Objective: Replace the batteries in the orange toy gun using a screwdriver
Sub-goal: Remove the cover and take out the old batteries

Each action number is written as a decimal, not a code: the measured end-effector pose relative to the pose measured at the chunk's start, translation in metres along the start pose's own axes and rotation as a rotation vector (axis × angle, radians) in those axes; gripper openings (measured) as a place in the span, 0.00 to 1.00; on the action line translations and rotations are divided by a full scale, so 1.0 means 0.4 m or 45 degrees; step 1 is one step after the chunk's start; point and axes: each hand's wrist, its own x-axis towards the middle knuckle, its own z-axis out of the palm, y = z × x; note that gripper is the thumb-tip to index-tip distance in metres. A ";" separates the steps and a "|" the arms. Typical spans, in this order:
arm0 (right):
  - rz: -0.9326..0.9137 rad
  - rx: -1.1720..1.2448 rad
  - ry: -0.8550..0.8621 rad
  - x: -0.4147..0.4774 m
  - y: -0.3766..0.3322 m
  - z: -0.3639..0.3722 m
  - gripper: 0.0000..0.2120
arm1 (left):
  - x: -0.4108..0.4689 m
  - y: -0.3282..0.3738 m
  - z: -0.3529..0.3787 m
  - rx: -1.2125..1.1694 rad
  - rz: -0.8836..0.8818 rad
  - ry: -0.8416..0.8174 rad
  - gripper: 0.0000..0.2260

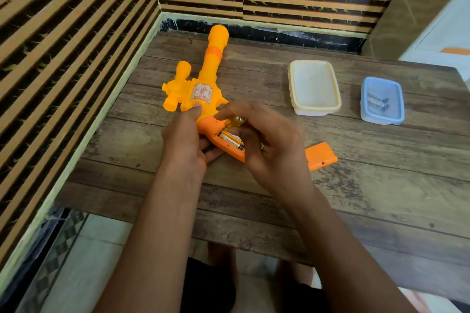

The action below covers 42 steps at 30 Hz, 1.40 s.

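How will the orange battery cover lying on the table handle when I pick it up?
The battery cover looks like a thin plastic panel, so probably light and stiff. Lying flat on the table, it should slide, not roll, if pushed. Its low profile may demand an edge pinch.

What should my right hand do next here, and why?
Probably lift the batteries out with the right hand: they sit in the toy gun's open grip, the cover lies off on the table, and more wait in the blue box.
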 end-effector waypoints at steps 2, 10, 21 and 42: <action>0.012 -0.022 0.007 0.008 0.002 0.004 0.21 | 0.000 0.010 -0.009 0.002 -0.039 -0.048 0.16; 0.018 0.056 -0.007 0.063 -0.002 0.030 0.21 | -0.004 0.021 -0.014 0.043 -0.058 -0.151 0.16; 0.234 0.025 -0.297 0.192 0.040 0.020 0.26 | -0.004 0.014 -0.011 0.019 -0.101 -0.128 0.08; 0.539 0.047 -0.435 0.291 0.030 0.001 0.22 | -0.004 0.007 -0.006 -0.042 -0.097 -0.083 0.04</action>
